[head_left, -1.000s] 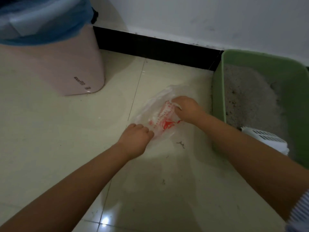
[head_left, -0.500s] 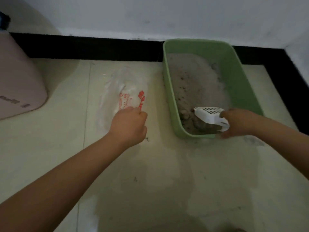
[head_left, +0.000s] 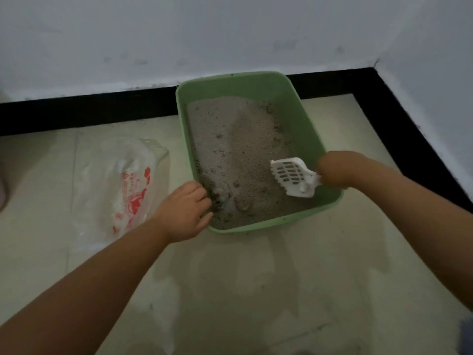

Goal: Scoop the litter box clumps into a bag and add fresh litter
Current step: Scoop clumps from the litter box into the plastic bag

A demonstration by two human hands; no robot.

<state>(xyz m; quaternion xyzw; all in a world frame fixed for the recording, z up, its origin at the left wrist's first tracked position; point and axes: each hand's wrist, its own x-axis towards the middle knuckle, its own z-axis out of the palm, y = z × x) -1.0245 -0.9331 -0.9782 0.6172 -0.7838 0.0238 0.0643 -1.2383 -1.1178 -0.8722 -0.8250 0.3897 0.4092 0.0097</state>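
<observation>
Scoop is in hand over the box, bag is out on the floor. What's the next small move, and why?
Probably dip the white scoop down and left into the clumps at the near end of the green litter box. The right hand grips its handle with the scoop empty above the litter, and the left hand steadies the near left corner. The plastic bag lies left of the box.

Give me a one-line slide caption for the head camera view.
Right hand holds a white scoop over litter in the green litter box; left hand grips its near-left rim beside a plastic bag.
</observation>
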